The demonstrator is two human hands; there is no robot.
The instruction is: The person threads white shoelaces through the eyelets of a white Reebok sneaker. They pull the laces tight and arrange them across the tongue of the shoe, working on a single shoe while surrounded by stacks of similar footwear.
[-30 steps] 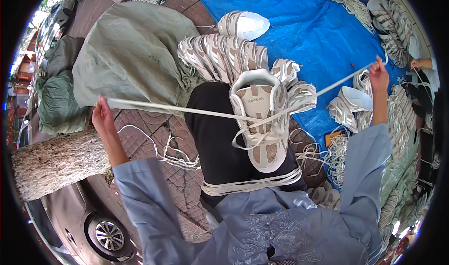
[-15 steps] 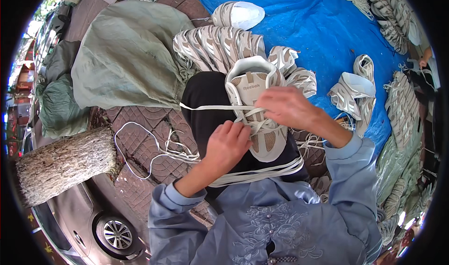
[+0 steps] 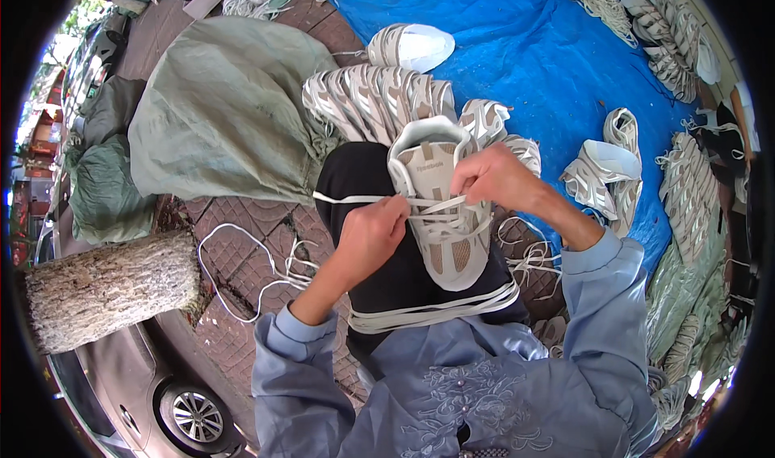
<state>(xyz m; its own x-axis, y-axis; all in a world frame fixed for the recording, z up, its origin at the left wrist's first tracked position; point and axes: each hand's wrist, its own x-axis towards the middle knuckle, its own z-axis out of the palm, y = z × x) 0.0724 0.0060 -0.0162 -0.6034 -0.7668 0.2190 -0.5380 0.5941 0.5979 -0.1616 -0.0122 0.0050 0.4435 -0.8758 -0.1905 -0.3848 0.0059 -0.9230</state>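
Beige shoe [image 3: 432, 185] between hands [image 3: 371, 236] [image 3: 502, 182], both pinching white laces [image 3: 437, 208] across its front.

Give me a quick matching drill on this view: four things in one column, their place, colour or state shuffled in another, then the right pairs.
Things:
1. Shoe being worked on
2. Tarp
3. Tree trunk
4. Right hand

Descriptions:
a. pale, rough bark
b. over the shoe's right side, fingers bent
c. bright blue and creased
d. resting on black trousers

Pairs: 1-d, 2-c, 3-a, 4-b
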